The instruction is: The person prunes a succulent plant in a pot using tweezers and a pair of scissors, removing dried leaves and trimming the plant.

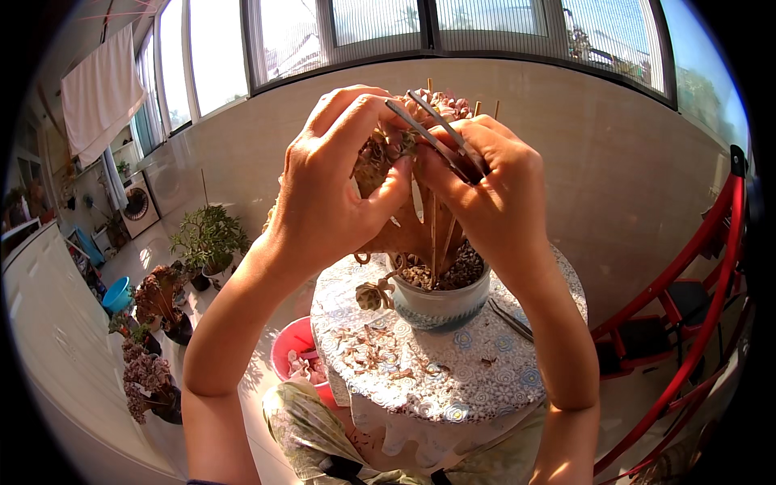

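A crested succulent with a broad brown stem grows in a white and blue-green pot. My left hand curls around a leafy part of its crown, thumb and fingers touching the leaves. In my right hand is a pair of metal tweezers, its two arms apart and slanting up to the left; the fingers of this hand are close beside my left thumb. Pink-grey rosettes show behind the hands. Thin stakes stand in the gritty soil. My hands hide much of the crown.
Dry leaf scraps lie on the round table's lace cloth. A second metal tool, apparently tweezers, rests right of the pot. A pink bucket stands at the left, a red metal frame at the right, potted plants further left.
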`<state>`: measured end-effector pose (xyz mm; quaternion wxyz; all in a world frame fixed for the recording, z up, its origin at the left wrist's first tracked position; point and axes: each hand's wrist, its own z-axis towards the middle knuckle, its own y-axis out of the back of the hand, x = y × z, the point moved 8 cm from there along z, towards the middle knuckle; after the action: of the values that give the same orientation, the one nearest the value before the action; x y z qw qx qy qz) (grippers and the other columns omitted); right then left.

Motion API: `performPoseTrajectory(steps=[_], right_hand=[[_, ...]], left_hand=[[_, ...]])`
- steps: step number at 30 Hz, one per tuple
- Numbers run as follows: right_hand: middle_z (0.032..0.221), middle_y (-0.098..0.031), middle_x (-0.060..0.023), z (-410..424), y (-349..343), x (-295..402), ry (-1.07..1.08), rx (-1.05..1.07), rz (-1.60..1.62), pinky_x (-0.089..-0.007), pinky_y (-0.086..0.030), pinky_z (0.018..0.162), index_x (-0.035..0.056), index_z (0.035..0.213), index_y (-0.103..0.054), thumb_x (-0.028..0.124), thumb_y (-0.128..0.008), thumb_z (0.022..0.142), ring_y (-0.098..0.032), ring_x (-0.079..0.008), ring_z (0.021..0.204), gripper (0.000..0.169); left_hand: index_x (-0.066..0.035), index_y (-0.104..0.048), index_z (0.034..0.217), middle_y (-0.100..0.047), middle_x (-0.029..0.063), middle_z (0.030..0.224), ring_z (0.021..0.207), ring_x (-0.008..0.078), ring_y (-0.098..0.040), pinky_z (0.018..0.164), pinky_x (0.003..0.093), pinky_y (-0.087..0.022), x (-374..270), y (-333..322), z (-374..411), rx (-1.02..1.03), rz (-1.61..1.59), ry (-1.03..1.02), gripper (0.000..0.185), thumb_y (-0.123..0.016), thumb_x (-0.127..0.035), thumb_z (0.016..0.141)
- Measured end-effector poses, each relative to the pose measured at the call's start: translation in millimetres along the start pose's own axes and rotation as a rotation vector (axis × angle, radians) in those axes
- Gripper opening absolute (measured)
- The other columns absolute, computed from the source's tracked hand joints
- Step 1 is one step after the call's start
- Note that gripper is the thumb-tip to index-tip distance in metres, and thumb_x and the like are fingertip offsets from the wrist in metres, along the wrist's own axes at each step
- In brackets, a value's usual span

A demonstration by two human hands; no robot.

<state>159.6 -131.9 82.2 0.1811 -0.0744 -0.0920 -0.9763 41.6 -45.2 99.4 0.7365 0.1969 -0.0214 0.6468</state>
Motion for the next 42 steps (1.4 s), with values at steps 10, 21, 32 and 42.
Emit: performPoseTrajectory(steps=[10, 21, 32, 42], right_hand=[[0.076, -0.065, -0.0139, -7, 3, -16, -0.094, -0.056, 0.172, -0.0357, -0.050, 0.066, -0.0016, 0.090, -0.073, 0.012, -0.076, 0.081, -0.063, -0.0258, 0.072, 0.016], [0.080, -0.068, -0.0004, -37, 20, -24, -0.342, 0.129, 0.222, -0.0186, -0.045, 0.060, -0.0040, 0.098, -0.074, 0.011, -0.076, 0.089, -0.059, -0.0034, 0.068, 0.017], [0.077, -0.065, -0.0019, -34, 12, -5, -0.371, 0.134, 0.224, -0.0229, -0.044, 0.059, -0.0032, 0.096, -0.071, 0.009, -0.074, 0.090, -0.056, -0.0038, 0.068, 0.014], [0.086, -0.063, -0.0109, -6, -12, 18, -0.118, 0.036, 0.073, -0.0293, -0.050, 0.064, -0.0008, 0.099, -0.070, -0.004, -0.073, 0.081, -0.063, -0.0142, 0.070, 0.018]], left_hand=[[-0.001, -0.062, 0.108, -0.065, 0.0148, 0.105, 0.100, 0.0317, -0.066, 0.086, 0.0391, -0.055, -1, -1, 0, 0.022, -0.045, 0.019, 0.036, -0.074, 0.001, 0.074], [-0.006, -0.064, 0.122, -0.065, 0.0136, 0.125, 0.119, 0.0306, -0.061, 0.102, 0.0401, -0.049, -3, 8, -2, 0.082, 0.002, 0.020, 0.049, -0.074, -0.002, 0.074], [-0.004, -0.063, 0.123, -0.065, 0.0135, 0.127, 0.121, 0.0282, -0.061, 0.106, 0.0397, -0.045, 21, 31, -34, 0.060, -0.070, 0.180, 0.048, -0.074, -0.001, 0.076], [-0.005, -0.064, 0.114, -0.067, 0.0127, 0.112, 0.105, 0.0327, -0.066, 0.091, 0.0384, -0.054, 21, 28, -30, -0.035, -0.135, 0.141, 0.037, -0.071, 0.002, 0.078]])
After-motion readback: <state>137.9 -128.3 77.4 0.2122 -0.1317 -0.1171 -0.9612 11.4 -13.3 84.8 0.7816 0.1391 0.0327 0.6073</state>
